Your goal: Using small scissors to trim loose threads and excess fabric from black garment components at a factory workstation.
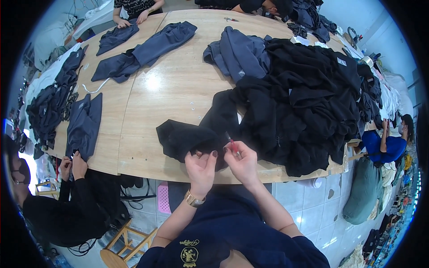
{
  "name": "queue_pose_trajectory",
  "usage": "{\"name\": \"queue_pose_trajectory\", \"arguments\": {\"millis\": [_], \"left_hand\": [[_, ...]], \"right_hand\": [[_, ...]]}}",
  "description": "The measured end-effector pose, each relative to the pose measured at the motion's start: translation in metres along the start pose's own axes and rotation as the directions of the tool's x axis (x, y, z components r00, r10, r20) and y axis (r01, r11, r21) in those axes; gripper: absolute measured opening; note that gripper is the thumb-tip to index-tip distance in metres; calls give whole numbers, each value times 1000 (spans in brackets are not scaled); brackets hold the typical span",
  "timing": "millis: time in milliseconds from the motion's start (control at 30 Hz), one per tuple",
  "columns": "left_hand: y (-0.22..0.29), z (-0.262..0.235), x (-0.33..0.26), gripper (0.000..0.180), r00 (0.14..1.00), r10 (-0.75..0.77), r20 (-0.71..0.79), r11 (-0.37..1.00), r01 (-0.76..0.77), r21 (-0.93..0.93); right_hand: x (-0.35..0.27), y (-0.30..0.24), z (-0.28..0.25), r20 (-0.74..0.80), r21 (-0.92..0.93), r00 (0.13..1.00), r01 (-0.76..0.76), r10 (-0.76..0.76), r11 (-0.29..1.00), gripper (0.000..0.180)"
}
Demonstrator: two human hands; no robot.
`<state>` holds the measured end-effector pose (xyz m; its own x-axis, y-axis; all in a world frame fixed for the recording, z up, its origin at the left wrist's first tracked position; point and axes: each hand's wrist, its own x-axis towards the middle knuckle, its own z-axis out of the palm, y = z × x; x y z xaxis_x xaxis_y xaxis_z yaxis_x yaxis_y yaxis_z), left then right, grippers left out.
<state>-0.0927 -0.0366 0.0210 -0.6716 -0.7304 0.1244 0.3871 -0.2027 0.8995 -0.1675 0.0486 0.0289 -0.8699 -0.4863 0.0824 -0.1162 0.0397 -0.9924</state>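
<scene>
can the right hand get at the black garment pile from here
Probably yes: the right hand is beside the black garment pile, nothing standing between, though the small red tool it holds may hinder grasping.

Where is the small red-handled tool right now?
In the head view, the red-handled tool is in the right hand, just right of the left hand, by the black fabric along the table's near edge.

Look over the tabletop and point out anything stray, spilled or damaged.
A white cord trails over the tabletop by the long grey garment, looking stray; whether it is attached is unclear. Tiny white specks beyond the black garment at the hands look like scraps. No spill or damage stands out.
</scene>
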Motion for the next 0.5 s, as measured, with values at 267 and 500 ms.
{"name": "queue_pose_trajectory", "arguments": {"millis": [267, 500], "left_hand": [[-1, -1, 1, 46, 1000, -24, -9, 1000, 24, -4], [-7, 1, -3, 41, 995, 86, 45, 967, -94, 236]], "right_hand": [[-1, -9, -5, 110, 279, 937, -349, 331, 895, 9], [-3, -7, 1, 39, -396, 948, 306, -317, 866, 15]]}}
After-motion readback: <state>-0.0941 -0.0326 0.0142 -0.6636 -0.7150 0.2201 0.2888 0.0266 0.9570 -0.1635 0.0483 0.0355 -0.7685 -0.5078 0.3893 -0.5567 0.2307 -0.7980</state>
